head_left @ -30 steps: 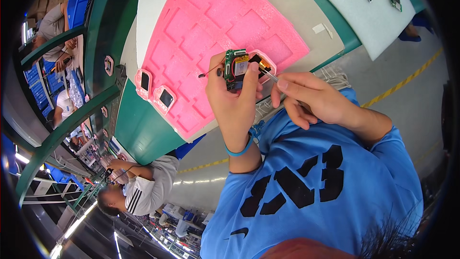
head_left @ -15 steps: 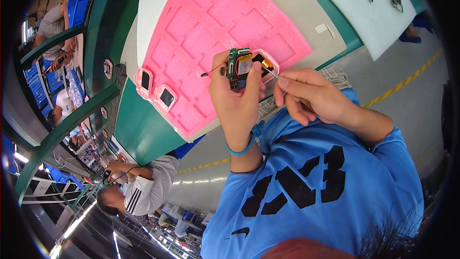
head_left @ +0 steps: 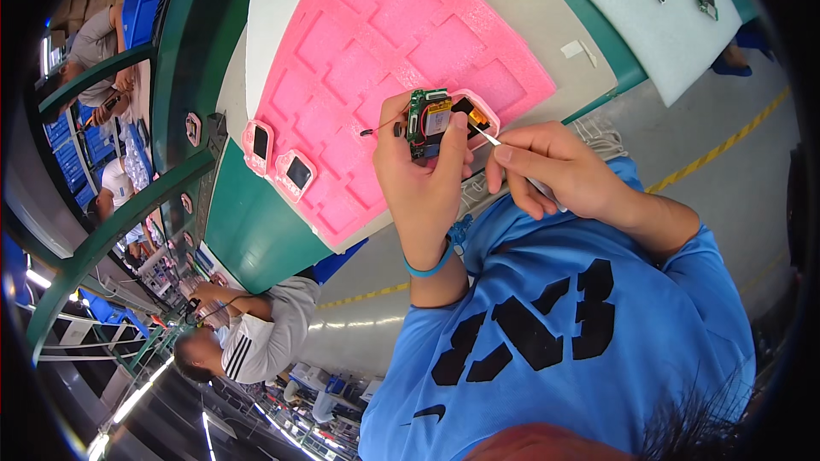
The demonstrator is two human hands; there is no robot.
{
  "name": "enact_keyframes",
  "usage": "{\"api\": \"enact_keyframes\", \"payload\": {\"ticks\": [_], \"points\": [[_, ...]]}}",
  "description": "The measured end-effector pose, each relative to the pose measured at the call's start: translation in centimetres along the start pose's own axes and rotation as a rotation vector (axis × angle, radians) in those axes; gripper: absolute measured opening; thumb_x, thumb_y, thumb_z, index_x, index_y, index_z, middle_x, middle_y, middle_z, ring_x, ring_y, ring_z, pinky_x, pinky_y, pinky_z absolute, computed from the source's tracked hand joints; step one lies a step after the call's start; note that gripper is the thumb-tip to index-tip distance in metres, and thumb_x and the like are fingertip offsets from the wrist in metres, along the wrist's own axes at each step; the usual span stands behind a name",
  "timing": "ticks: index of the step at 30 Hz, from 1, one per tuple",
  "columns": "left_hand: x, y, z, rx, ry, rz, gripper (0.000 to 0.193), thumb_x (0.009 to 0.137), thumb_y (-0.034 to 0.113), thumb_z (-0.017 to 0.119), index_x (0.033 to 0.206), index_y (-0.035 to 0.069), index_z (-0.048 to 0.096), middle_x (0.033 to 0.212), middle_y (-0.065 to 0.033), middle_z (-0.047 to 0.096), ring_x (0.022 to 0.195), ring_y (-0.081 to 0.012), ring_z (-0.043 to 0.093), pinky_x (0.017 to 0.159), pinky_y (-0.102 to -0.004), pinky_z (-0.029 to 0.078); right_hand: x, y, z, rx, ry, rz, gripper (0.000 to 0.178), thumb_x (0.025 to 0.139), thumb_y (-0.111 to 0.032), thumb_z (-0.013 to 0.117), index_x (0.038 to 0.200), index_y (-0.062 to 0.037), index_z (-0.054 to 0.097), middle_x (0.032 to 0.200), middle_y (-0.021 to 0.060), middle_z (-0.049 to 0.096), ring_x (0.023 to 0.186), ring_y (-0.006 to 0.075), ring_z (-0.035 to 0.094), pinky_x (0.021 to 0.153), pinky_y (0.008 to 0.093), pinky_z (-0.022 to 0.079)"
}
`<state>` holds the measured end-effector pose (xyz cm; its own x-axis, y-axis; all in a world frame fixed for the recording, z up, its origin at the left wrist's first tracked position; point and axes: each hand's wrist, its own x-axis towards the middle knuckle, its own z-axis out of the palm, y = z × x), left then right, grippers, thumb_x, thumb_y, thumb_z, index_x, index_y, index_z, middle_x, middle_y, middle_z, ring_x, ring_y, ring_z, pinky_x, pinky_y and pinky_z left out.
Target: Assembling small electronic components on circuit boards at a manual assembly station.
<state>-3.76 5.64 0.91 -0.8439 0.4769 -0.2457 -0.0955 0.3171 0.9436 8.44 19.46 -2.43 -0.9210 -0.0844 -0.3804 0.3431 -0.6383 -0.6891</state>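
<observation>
By pocketed foam (head_left: pixel 359 60), circuit board (head_left: pixel 416 119), metal tool (head_left: pixel 488 137)

Bright tube lights (head_left: pixel 144 391), black fisheye rim.

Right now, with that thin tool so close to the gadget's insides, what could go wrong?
The right hand points the thin tool at an orange piece inside the open pink shell; a slip might scratch or tear it. The left hand holds the shell and green circuit board side by side, so a loosened grip could drop either. A small black part sticks out on a thin wire, which might snag.
</observation>
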Motion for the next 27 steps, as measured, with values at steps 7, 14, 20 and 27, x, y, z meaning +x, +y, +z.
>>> {"api": "enact_keyframes", "payload": {"ticks": [7, 14, 20, 27], "points": [[-0.8, 0.2, -1.3, 0.008, -0.02, -0.026, 0.03, 0.099, 0.003, 0.072, 0.127, -0.003, 0.063, 0.091, -0.0109, 0.072, 0.064, -0.0108, 0.062, 0.054, -0.021, 0.05, 0.0, 0.1, 0.0, -0.009, 0.002, -0.02, 0.035, 0.115, -0.021, 0.048, 0.097, 0.0002, 0.069, 0.057, 0.0028, 0.06, 0.042, 0.0058, 0.044, 0.042, 0.0199, 0.032], [-2.4, 0.0, -2.8, -0.146, -0.15, -0.17, 0.025, 0.101, 0.002, 0.067, 0.126, -0.006, 0.068, 0.085, -0.0101, 0.072, 0.062, -0.0104, 0.058, 0.054, -0.0199, 0.046, -0.7, 1.1, 0.7, -0.258, 0.103, -0.224, 0.028, 0.113, -0.014, 0.051, 0.098, 0.0, 0.07, 0.059, 0.0003, 0.057, 0.049, 0.0068, 0.044, 0.048, 0.0225, 0.033], [-2.2, -0.4, -2.8, -0.195, -0.205, -0.176, 0.024, 0.101, -0.001, 0.066, 0.124, -0.007, 0.068, 0.081, -0.0092, 0.071, 0.061, -0.0094, 0.056, 0.054, -0.0193, 0.044, -0.8, 0.8, 0.8, -0.577, 0.184, -0.317, 0.019, 0.109, -0.007, 0.055, 0.099, 0.0, 0.07, 0.064, 0.0012, 0.058, 0.054, 0.0102, 0.045, 0.052, 0.0269, 0.035], [-2.2, -0.7, -2.8, -0.185, -0.223, -0.165, 0.022, 0.101, 0.0, 0.067, 0.122, -0.007, 0.069, 0.08, -0.0084, 0.071, 0.061, -0.009, 0.056, 0.054, -0.0191, 0.045, -1.0, 1.3, 0.5, -0.802, 0.246, -0.397, 0.012, 0.104, -0.003, 0.06, 0.098, 0.0, 0.071, 0.07, 0.0045, 0.063, 0.053, 0.0142, 0.046, 0.052, 0.0296, 0.038]]}}
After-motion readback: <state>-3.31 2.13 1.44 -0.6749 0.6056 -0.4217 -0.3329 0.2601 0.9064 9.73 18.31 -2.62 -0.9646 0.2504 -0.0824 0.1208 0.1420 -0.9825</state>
